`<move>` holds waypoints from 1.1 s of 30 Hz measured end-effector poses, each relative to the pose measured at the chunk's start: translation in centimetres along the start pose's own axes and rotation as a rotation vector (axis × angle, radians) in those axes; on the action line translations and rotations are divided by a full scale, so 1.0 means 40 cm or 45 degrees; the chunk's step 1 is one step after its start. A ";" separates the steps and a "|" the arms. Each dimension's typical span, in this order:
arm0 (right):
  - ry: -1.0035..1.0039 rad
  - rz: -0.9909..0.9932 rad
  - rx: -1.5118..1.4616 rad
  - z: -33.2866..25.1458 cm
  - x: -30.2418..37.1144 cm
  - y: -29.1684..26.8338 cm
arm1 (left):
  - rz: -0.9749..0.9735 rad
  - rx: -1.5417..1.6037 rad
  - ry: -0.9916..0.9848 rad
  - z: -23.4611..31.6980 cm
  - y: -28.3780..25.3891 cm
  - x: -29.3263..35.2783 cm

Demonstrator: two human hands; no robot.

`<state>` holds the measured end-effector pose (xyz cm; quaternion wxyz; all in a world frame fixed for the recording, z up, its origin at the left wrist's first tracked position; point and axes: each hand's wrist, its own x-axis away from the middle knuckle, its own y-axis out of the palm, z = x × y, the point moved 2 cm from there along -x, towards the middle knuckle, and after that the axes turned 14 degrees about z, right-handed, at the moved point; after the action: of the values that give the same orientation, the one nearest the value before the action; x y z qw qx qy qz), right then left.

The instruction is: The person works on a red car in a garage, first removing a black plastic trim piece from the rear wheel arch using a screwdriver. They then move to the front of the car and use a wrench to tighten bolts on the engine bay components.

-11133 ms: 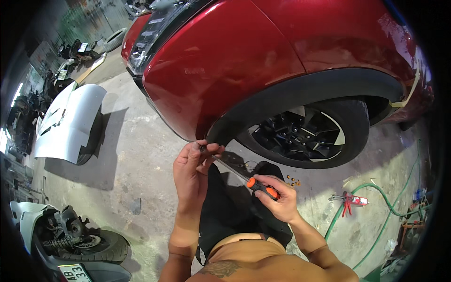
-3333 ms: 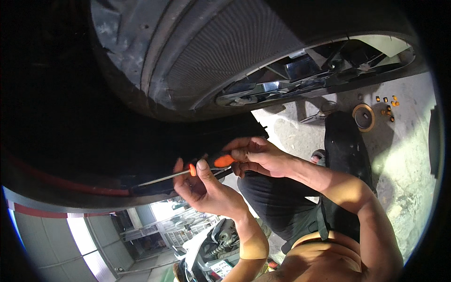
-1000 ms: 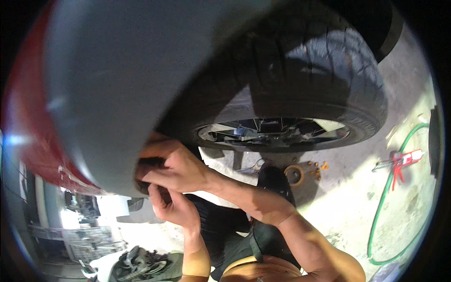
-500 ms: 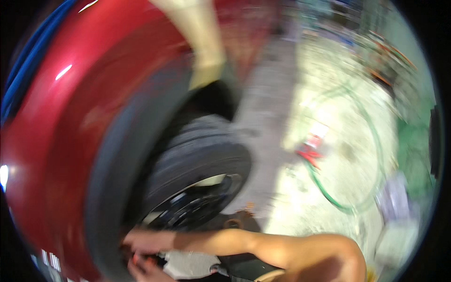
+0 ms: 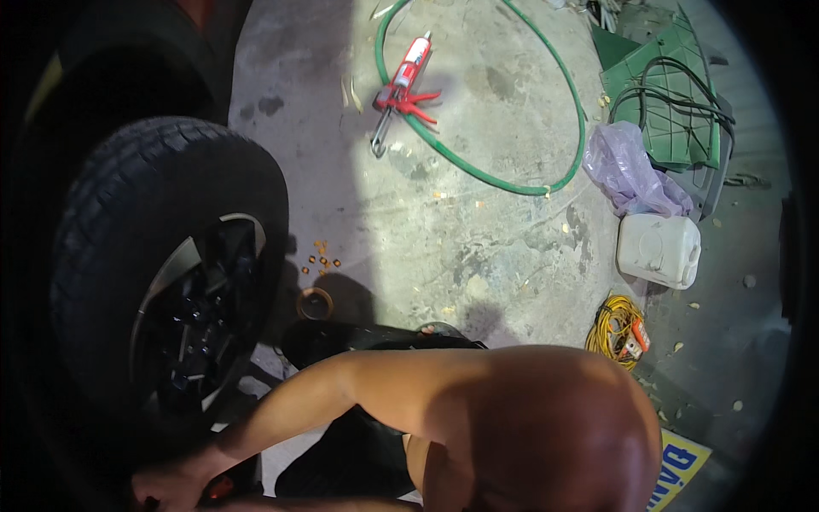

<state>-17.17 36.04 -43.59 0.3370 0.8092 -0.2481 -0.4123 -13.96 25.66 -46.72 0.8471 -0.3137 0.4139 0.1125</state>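
Observation:
My right hand is at the lower left, in deep shadow inside the wheel arch, close below the black tire. Its fingers look curled, but what they grip is too dark to make out. Beside it shows a small red piece of something I cannot name. Along the bottom edge runs part of my left forearm, reaching toward the same spot; the left hand's fingers are cut off or hidden. Dark spokes with silver parts make up the wheel rim, and the tire appears turned outward.
Beyond the wheel, a red caulking gun lies by a green hose. Small orange-brown pieces and a brown ring are nearer. At right are a white jug, purple plastic bag, yellow cable and green crate.
My view has swung right and down, away from the red fender, showing more floor. Both arms still reach into the wheel arch, now lower left in the picture.

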 end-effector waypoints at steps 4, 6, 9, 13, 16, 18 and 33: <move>-0.145 0.057 0.006 0.041 -0.028 0.006 | -0.111 -0.086 0.047 -0.003 0.036 -0.003; -0.196 0.049 0.052 0.056 -0.031 0.011 | -0.142 -0.123 0.033 -0.012 0.031 -0.005; -0.119 0.008 0.157 0.062 -0.026 0.023 | -0.180 -0.159 -0.018 -0.035 0.014 -0.007; -0.145 -0.069 0.249 0.057 -0.031 0.025 | -0.222 -0.165 -0.104 -0.056 -0.006 -0.005; -0.157 -0.007 0.316 0.042 -0.017 0.038 | -0.251 -0.135 -0.160 -0.066 -0.007 0.000; -0.144 0.021 0.388 0.031 0.009 0.028 | -0.277 -0.102 -0.232 -0.081 -0.019 0.013; 0.272 0.450 0.176 -0.007 -0.005 -0.042 | -0.477 0.265 -0.532 -0.102 0.018 0.422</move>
<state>-16.83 37.38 -44.64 0.3721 0.8134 -0.3767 -0.2408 -6.18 22.48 -61.96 0.9475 -0.2662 0.1750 -0.0267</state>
